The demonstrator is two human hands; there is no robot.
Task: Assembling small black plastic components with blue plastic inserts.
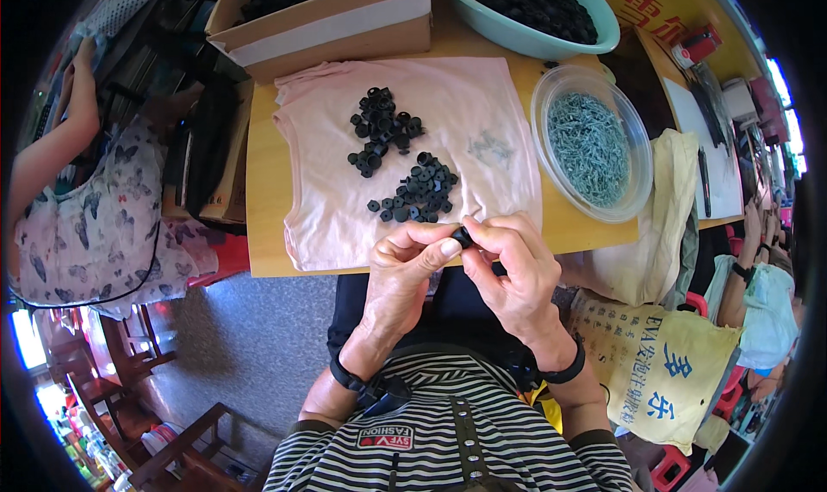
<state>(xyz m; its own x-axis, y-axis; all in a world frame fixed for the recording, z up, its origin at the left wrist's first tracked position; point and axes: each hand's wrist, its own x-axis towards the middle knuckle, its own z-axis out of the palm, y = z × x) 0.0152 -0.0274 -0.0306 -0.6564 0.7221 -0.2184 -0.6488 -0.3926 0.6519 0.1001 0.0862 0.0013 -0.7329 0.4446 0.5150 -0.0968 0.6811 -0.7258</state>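
Just past the table's near edge, my left hand (pixel 398 272) and my right hand (pixel 515 272) meet fingertip to fingertip. Both pinch one small round black plastic part (pixel 463 237), partly covered by the fingers. A pale pink cloth (pixel 332 208) lies beyond them on the wooden table (pixel 263 199). On the cloth are a far pile of black ring-like parts (pixel 379 128) and a nearer pile of small black caps (pixel 420 189). A few thin metal screws (pixel 489 150) lie scattered at the cloth's right. More screws fill a clear round tub (pixel 544 104).
At the back stand a cardboard box (pixel 345 34) and a pale green basin (pixel 551 47), both full of black parts. A person in a butterfly-print garment (pixel 86 242) sits at left. A printed yellowish sack (pixel 655 363) is at lower right; other people's arms show beyond it.
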